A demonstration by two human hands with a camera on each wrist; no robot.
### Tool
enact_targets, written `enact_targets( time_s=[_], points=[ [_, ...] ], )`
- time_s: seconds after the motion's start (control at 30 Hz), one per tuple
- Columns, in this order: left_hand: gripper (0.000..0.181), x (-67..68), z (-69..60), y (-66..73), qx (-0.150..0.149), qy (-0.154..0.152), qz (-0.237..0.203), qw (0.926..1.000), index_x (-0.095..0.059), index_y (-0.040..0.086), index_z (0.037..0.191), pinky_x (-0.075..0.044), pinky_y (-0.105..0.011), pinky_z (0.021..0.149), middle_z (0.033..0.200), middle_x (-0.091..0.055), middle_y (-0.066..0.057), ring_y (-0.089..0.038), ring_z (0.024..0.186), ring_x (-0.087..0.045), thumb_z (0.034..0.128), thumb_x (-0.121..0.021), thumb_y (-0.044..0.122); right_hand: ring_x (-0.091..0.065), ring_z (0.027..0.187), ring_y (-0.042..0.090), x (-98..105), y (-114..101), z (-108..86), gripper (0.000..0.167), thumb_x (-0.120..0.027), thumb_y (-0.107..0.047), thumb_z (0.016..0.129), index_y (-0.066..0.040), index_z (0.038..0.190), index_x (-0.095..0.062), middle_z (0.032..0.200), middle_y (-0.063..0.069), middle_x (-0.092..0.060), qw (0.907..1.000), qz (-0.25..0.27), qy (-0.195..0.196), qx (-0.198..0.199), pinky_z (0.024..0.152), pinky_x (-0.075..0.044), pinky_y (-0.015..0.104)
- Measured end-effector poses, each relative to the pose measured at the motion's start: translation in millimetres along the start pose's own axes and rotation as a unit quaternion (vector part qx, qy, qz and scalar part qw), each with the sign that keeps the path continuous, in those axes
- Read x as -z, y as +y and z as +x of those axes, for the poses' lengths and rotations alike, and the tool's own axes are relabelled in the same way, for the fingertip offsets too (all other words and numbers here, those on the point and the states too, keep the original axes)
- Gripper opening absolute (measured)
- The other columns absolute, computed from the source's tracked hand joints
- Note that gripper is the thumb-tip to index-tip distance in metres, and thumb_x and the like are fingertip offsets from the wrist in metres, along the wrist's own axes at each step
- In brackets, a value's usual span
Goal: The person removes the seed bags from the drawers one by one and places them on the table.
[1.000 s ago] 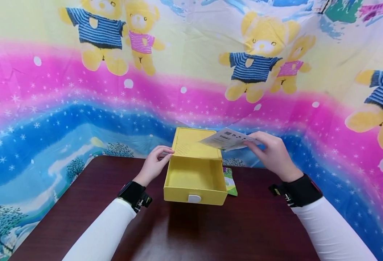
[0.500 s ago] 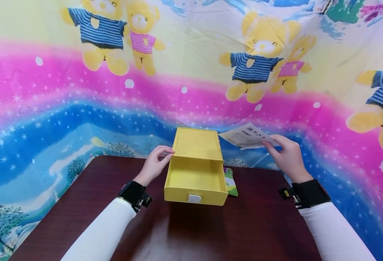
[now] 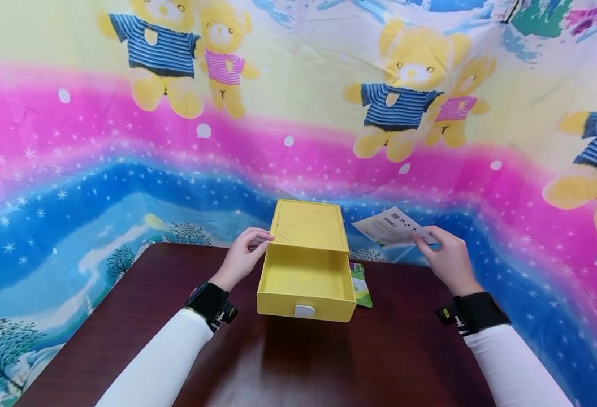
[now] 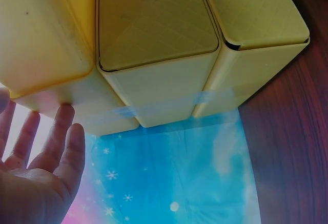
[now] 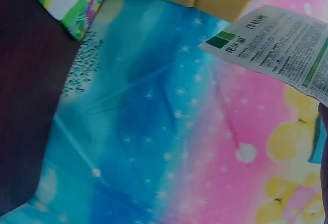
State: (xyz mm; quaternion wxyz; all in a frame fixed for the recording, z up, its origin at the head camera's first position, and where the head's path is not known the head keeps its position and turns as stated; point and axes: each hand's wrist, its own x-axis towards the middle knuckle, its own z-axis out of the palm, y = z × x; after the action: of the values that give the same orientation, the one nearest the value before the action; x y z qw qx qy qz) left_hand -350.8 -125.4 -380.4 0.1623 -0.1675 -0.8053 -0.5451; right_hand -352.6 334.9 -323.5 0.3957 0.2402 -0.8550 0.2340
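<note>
A stacked yellow drawer unit [image 3: 310,225] stands on the table, its top drawer [image 3: 306,304] pulled out toward me with a white tab on the front. Inside that drawer I see only bare yellow floor and walls. My left hand [image 3: 242,257] touches the unit's upper left edge; in the left wrist view its fingers [image 4: 59,137] extend loosely against the yellow side. To the right of the unit, my right hand [image 3: 451,257] pinches a thin white printed packet [image 3: 392,227] in the air between thumb and fingers. Its barcode side faces me, and dense print with green bands [image 5: 277,49] shows in the right wrist view.
A green and white packet [image 3: 360,287] lies on the dark wooden table [image 3: 405,350], against the unit's right side and partly hidden by it. Behind the table hangs a cloth [image 3: 298,102] printed with bears and snowflakes.
My right hand has moved right with the printed packet, away from above the drawer unit, then dipped slightly. The left hand and the drawer have stayed put.
</note>
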Motion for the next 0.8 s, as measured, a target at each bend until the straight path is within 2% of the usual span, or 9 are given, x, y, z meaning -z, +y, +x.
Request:
enact_targets(
  time_s=[0.2,0.33,0.43,0.5,0.8],
  points=[
    [0.018,-0.8,-0.5,1.2,0.009,0.001,0.002,1.0000,-0.071,0.008,0.117,-0.052,-0.046,0.102,0.134,-0.058,-0.008,-0.029,0.116,-0.063,0.1040,-0.060,0.014,-0.068,0.083,0.025,-15.5,9.8,-11.7,0.013,-0.076,-0.009,0.092,-0.008,0.104,-0.073,0.100,0.011,-0.074,0.9998,-0.019,0.000,-0.008,0.067,-0.047,0.019],
    [0.018,-1.2,-0.4,1.4,0.006,0.005,0.003,1.0000,-0.071,0.008,0.117,-0.052,-0.046,0.102,0.134,-0.059,-0.009,-0.028,0.115,-0.064,0.1037,-0.060,0.013,-0.055,0.066,0.014,-29.4,15.6,-22.5,0.004,-0.075,-0.010,0.093,-0.011,0.096,-0.072,0.084,0.005,-0.069,0.9994,-0.029,-0.012,-0.015,0.061,-0.034,0.025],
    [0.018,-1.8,-0.1,0.9,0.004,0.009,0.002,1.0000,-0.071,0.007,0.116,-0.052,-0.045,0.101,0.133,-0.059,-0.009,-0.028,0.115,-0.064,0.1034,-0.060,0.013,-0.043,0.063,0.009,-39.5,21.3,-32.6,0.004,-0.072,-0.012,0.095,-0.013,0.092,-0.070,0.076,-0.001,-0.060,0.9985,-0.038,-0.033,-0.024,0.062,-0.028,0.027],
    [0.018,-2.3,0.1,0.5,0.002,0.010,0.003,0.9999,-0.071,0.008,0.117,-0.052,-0.045,0.101,0.133,-0.059,-0.009,-0.028,0.115,-0.064,0.1035,-0.060,0.013,-0.043,0.063,0.008,-45.2,25.5,-39.4,0.006,-0.072,-0.012,0.095,-0.014,0.090,-0.069,0.075,-0.003,-0.058,0.9976,-0.044,-0.042,-0.032,0.062,-0.029,0.029],
    [0.018,-3.1,0.2,-2.0,-0.003,0.013,0.001,0.9999,-0.072,0.008,0.116,-0.053,-0.046,0.101,0.133,-0.059,-0.009,-0.027,0.114,-0.064,0.1034,-0.061,0.014,-0.058,0.070,0.016,-62.7,40.2,-68.8,0.008,-0.074,-0.008,0.092,-0.015,0.094,-0.072,0.084,0.000,-0.068,0.9941,-0.046,-0.071,-0.068,0.063,-0.042,0.034]
  ],
)
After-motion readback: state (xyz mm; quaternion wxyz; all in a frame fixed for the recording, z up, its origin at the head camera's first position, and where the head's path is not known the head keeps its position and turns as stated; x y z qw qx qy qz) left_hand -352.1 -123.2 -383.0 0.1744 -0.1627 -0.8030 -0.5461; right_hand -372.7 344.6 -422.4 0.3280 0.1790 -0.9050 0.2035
